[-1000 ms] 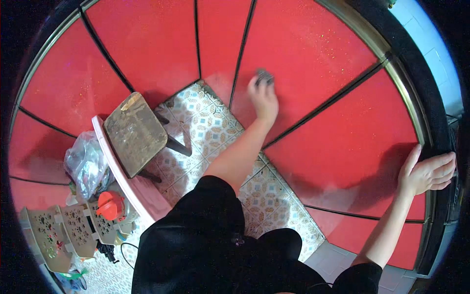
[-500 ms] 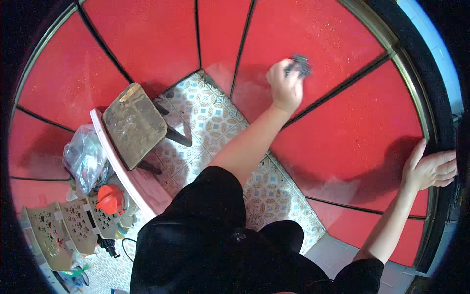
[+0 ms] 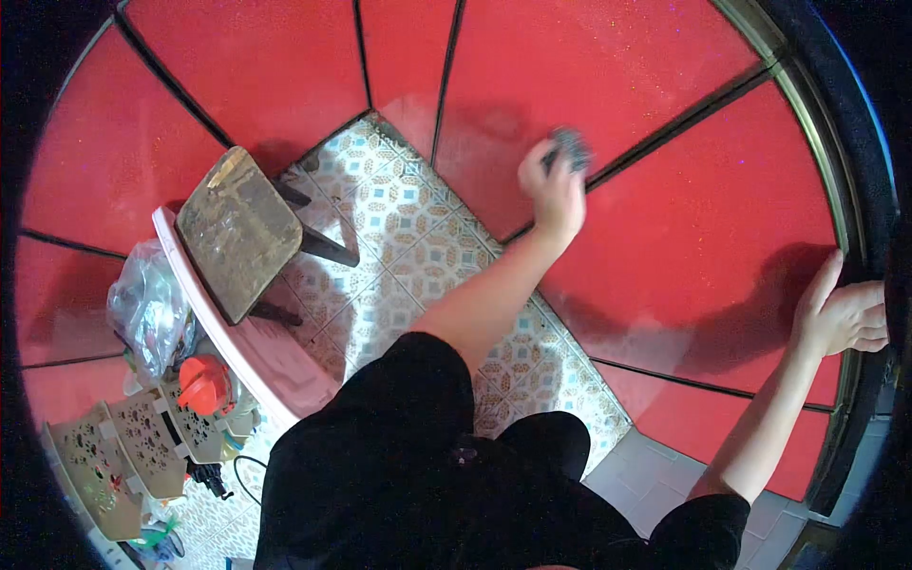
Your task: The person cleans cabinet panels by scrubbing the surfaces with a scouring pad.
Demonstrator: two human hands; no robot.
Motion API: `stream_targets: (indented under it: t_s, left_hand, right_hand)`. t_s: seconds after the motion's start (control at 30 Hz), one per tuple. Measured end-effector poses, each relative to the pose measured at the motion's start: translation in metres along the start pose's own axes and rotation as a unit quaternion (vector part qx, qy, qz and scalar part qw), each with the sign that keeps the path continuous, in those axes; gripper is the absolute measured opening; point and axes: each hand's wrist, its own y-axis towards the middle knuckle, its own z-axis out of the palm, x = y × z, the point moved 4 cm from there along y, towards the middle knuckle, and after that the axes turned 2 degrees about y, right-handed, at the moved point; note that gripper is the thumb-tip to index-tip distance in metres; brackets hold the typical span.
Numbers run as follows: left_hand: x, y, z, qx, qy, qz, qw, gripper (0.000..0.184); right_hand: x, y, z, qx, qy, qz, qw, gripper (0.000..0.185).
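Note:
My left hand (image 3: 553,190) reaches up the middle and grips a dark grey scrubbing pad (image 3: 572,149), blurred by motion, so its exact kind is unclear. The pad is at the red panelled surface (image 3: 655,57), close to a black seam. Far to the right, my right hand (image 3: 841,309) rests with thumb and fingers apart against the dark frame (image 3: 850,237) along the edge of the red panels. Its fingertips reach the dark border of the view. No object shows in that hand.
A worn wooden stool (image 3: 237,237) stands at left beside a pink-white rimmed board (image 3: 285,370). Beyond it are a plastic bag (image 3: 150,304), a red lidded container (image 3: 204,385) and beige perforated baskets (image 3: 90,465). Patterned tiles (image 3: 389,204) cover the floor.
My left hand has moved slightly down with the pad, closer to the black seam. My right hand stays at the frame. The whole view has shifted a little.

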Motion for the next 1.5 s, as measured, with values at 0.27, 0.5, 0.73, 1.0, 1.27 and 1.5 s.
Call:
stream_targets:
  t_s: [0.27,0.5,0.73,1.0,1.27,1.5]
  left_hand:
    - [0.026,-0.001,0.011,-0.051,-0.067,-0.209,0.974,0.043]
    - [-0.03,0.048,0.003,-0.057,-0.36,-0.146,0.92,0.047]
    - [0.209,-0.133,0.019,-0.03,-0.258,-0.626,0.735,0.038]
    - [0.098,0.049,-0.005,-0.057,0.016,-0.102,0.993,0.042]
    - [0.27,-0.045,0.013,0.008,0.007,-0.389,0.921,0.041]
    - [0.19,0.046,-0.015,0.033,0.031,-0.203,0.978,0.043]
  right_hand:
    - [0.002,0.008,0.055,-0.311,0.458,-0.02,0.832,0.086]
    - [0.0,0.016,0.074,-0.345,0.325,-0.035,0.88,0.082]
    - [0.0,0.014,0.094,-0.325,0.327,-0.028,0.887,0.081]
    - [-0.005,0.016,0.097,-0.321,0.34,-0.023,0.884,0.081]
    - [-0.01,0.022,0.103,-0.32,0.324,-0.017,0.89,0.081]
    - [-0.014,0.025,0.112,-0.331,0.322,-0.027,0.886,0.082]
